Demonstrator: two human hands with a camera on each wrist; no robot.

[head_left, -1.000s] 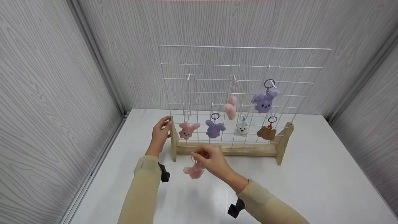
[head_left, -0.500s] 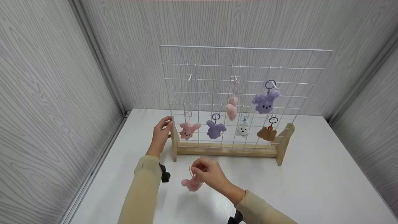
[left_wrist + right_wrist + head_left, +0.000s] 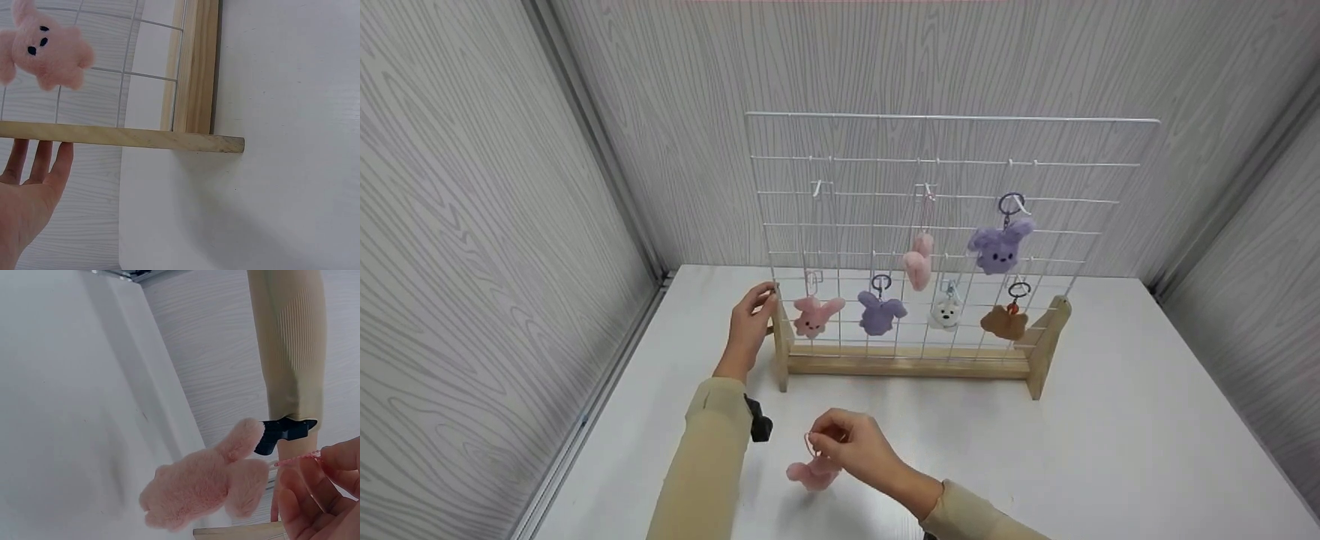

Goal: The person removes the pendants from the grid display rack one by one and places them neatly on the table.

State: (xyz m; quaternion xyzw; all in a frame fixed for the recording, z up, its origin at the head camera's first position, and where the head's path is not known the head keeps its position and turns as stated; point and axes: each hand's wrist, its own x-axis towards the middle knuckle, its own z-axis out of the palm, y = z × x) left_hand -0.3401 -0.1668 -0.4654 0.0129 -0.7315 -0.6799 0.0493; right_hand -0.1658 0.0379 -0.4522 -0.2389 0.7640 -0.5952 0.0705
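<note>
The right hand [image 3: 859, 454] has a pink cord [image 3: 298, 458] pinched between thumb and finger, and a fuzzy pink plush [image 3: 813, 474] dangles off it over the table [image 3: 1080, 450], out in front of the wire rack [image 3: 952, 117]. The left hand [image 3: 748, 322] has its fingers pretty much extended, tips touching the outer face of the wooden upright [image 3: 118, 135]; can't really tell about its thumb. Near that upright hangs a pink bunny [image 3: 814, 318], with a purple bunny [image 3: 879, 313] next along and a white bear [image 3: 946, 313] after that.
</note>
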